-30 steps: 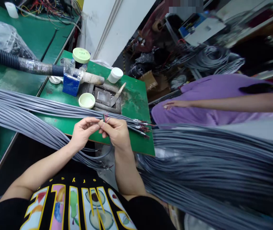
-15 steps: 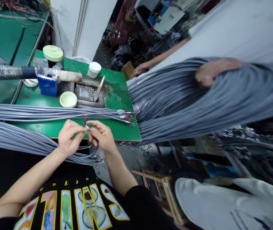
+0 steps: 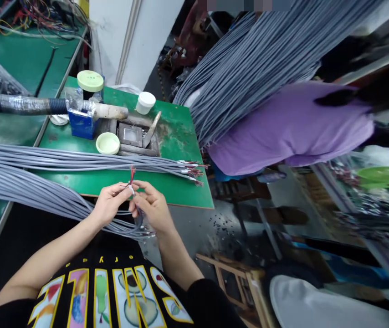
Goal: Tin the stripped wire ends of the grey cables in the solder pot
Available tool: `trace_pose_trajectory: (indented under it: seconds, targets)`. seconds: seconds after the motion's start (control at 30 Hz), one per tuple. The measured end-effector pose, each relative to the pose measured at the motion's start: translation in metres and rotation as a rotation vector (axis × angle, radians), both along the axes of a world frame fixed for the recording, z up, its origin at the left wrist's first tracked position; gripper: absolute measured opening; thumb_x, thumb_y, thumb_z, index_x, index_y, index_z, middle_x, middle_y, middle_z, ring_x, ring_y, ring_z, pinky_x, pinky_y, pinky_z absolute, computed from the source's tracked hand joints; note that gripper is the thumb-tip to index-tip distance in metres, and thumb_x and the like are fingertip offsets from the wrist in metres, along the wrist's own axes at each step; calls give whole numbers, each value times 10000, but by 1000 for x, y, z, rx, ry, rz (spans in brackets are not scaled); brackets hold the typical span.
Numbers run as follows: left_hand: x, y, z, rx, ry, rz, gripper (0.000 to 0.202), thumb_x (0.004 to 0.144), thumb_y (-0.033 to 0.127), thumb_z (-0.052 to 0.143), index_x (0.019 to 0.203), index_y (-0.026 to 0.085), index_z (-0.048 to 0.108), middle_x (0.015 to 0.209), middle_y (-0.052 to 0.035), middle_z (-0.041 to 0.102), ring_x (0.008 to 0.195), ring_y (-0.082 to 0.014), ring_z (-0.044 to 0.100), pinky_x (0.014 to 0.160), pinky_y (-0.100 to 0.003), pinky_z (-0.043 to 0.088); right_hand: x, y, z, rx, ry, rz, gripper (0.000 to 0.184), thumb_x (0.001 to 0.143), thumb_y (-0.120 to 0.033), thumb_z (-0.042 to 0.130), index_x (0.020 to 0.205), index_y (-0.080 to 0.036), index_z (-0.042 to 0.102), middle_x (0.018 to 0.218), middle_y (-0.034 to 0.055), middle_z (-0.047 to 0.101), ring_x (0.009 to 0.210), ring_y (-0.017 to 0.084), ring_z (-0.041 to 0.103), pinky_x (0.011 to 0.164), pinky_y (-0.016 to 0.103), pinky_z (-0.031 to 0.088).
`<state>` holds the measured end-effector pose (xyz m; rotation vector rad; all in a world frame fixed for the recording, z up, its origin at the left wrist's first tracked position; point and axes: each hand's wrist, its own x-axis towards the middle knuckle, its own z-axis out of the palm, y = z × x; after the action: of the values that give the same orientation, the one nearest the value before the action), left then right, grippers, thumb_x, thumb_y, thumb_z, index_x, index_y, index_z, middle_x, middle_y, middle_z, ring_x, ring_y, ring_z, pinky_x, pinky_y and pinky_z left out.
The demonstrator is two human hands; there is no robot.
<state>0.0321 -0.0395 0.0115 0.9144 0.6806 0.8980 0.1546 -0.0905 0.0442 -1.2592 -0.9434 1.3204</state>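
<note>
Both hands meet at the stripped end of a grey cable (image 3: 139, 216), just over the front edge of the green board (image 3: 187, 191). My left hand (image 3: 110, 202) pinches the thin red and dark wires by the white sleeve (image 3: 131, 189). My right hand (image 3: 151, 207) is closed around the grey jacket below them. One bundle of grey cables (image 3: 78, 160) lies across the board, its red wire ends fanned at the right. Another cable bundle (image 3: 40, 189) runs in from the left and passes beneath my hands.
On the board are a framed metal pot (image 3: 131, 135), a scraper (image 3: 152, 129), a pale green dish (image 3: 107, 143), a white tub (image 3: 145, 103) and a hose (image 3: 27, 104) on a blue box (image 3: 81, 125). A person in purple (image 3: 283, 127) is at the right beside a large cable bundle (image 3: 249, 68).
My hands stay together on the cable, and the wires now point more upright. At the right, the other person and the large cable bundle have shifted, the bundle now higher up.
</note>
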Motion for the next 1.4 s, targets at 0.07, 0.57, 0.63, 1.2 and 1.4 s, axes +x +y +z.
trace_pose_trajectory:
  seconds: [0.07, 0.57, 0.63, 1.2, 1.4]
  targets:
    - [-3, -2, 2, 12, -13, -24, 358, 661, 515, 761, 738, 165, 742, 721, -32, 672, 670, -143, 605, 677, -275, 503, 9, 2, 5, 49, -111, 0, 374, 701, -475, 715, 949, -203, 646, 645, -16, 641, 536, 119, 590, 529, 250, 493]
    - [-15, -15, 7, 126, 90, -145, 352, 710, 512, 722, 704, 159, 734, 672, -38, 638, 652, -135, 572, 660, -266, 474, 31, 36, 15, 348, -167, -481, 189, 701, -352, 650, 598, -195, 669, 484, -27, 501, 425, 87, 364, 435, 253, 295]
    - [-17, -15, 5, 106, 122, -109, 375, 694, 530, 726, 672, 156, 725, 670, -43, 639, 658, -142, 573, 663, -272, 469, 38, 35, 18, 358, -213, -461, 187, 718, -343, 637, 606, -198, 673, 477, -32, 495, 424, 87, 367, 439, 249, 297]
    - [-21, -13, 2, 235, 203, 4, 356, 708, 516, 713, 669, 164, 692, 638, -23, 601, 628, -136, 517, 652, -285, 407, 10, 30, 14, 385, -653, -327, 278, 817, -289, 560, 580, -195, 669, 510, -19, 529, 493, 116, 484, 517, 264, 391]
    - [-25, -10, -4, 195, 189, 54, 372, 687, 535, 723, 648, 167, 696, 650, -33, 627, 634, -141, 534, 664, -290, 422, 21, 23, 22, 336, -619, -331, 248, 769, -303, 613, 548, -198, 650, 493, -27, 508, 471, 107, 441, 483, 254, 360]
